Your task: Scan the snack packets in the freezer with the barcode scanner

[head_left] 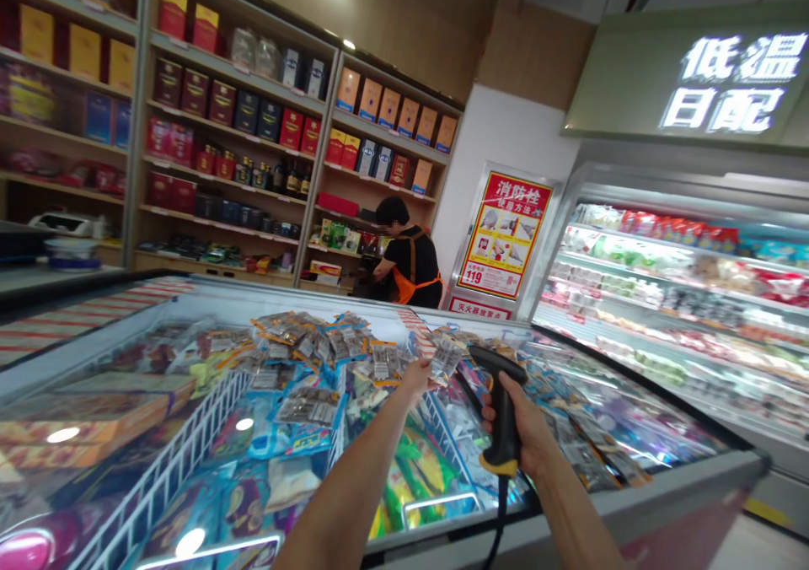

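Gripped, right hand point(527, 427): one scanner point(504, 418), black with yellow trim, fingers wrapped round the handle, upright with a slight tilt. Cord point(501, 515) hangs from the handle base toward the near edge of the freezer point(686, 490). Scanner head turned toward the far left; held above the freezer, right of its middle.

Gripped, left hand point(417, 376): one packet point(446, 359), silver and clear, pinched at its near end between the fingertips. Arm reaches across the freezer toward the far edge; packet just beside the scanner head, in front of the striped tape point(415, 330).

Freezer, top: loose packets point(309, 338), silver with orange or blue borders, heaped along the far edge, left of the striped tape; further packets point(585, 443) spread toward the near right corner.

Freezer, inside: white wire divider point(170, 460) toward the left edge; green and yellow bags point(420, 465) near the middle of the near edge.

Beyond the far edge: wall shelves bearing boxes point(388, 108); one person point(417, 258) in a black top with an orange apron, bending toward the lower shelves; one red and yellow poster point(506, 231).
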`<action>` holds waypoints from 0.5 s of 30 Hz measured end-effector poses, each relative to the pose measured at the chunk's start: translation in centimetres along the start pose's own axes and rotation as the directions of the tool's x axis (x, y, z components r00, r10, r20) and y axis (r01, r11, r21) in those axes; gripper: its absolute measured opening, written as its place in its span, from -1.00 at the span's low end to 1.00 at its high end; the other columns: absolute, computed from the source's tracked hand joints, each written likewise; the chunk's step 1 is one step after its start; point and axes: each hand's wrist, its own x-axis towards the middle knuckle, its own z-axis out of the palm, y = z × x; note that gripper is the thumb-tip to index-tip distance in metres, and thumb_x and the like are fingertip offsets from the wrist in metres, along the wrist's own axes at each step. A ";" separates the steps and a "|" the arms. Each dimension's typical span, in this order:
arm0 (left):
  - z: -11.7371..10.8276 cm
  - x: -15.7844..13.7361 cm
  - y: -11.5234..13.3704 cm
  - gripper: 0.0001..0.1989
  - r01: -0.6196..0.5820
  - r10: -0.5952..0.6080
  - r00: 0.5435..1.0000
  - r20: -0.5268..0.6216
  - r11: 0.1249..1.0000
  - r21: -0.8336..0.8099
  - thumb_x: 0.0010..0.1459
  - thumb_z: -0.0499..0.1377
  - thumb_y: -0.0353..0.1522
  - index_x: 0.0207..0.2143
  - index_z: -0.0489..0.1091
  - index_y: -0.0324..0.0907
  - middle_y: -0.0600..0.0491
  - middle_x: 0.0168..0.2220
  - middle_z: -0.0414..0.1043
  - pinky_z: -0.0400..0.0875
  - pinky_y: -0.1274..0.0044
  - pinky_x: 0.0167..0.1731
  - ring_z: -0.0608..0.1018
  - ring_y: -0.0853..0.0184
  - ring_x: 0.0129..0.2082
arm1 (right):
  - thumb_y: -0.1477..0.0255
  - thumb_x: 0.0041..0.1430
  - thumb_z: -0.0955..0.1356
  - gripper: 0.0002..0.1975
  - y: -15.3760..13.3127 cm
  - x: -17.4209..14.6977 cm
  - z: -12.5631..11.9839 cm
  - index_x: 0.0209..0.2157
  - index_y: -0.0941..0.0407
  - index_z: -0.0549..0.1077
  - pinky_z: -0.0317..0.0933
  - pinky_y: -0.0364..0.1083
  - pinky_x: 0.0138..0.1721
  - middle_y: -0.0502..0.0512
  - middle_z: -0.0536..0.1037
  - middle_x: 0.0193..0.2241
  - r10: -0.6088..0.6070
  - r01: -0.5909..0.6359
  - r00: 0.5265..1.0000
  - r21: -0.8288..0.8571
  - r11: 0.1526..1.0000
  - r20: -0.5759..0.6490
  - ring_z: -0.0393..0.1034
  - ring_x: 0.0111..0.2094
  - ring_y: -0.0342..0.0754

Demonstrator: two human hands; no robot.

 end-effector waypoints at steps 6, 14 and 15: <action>0.3 -0.1 0.5 -0.73 0.004 -0.003 1.000 -0.027 0.999 0.048 0.08 0.01 -0.33 -0.17 0.27 -0.25 -0.02 -0.21 0.32 0.35 0.44 -0.34 0.42 0.38 -0.30 | 0.27 -0.11 0.33 -0.76 -0.2 0.1 -1.3 -0.47 0.16 0.29 0.14 -0.23 -0.75 -0.08 0.36 -0.69 -0.036 0.036 0.999 0.013 0.999 -0.036 0.21 -0.73 -0.23; -1.3 0.6 2.3 -0.71 -0.034 0.057 0.975 -0.213 0.993 0.113 0.08 0.01 -0.32 -0.15 0.25 -0.25 -0.02 -0.19 0.31 0.35 0.42 -0.32 0.41 0.36 -0.28 | 0.32 -0.14 0.35 -0.78 -0.5 -0.1 -3.6 -0.49 0.16 0.28 0.16 -0.26 -0.74 -0.09 0.35 -0.70 -0.028 0.032 0.995 0.038 0.999 -0.097 0.21 -0.73 -0.25; -1.7 0.7 2.6 -0.71 -0.041 0.070 0.967 -0.246 0.991 0.124 0.08 0.01 -0.32 -0.15 0.25 -0.25 -0.02 -0.18 0.31 0.35 0.42 -0.31 0.41 0.36 -0.27 | 0.32 -0.14 0.35 -0.78 -0.5 -0.2 -3.8 -0.49 0.16 0.28 0.16 -0.26 -0.74 -0.09 0.35 -0.71 -0.029 0.034 0.993 0.038 0.999 -0.111 0.21 -0.74 -0.25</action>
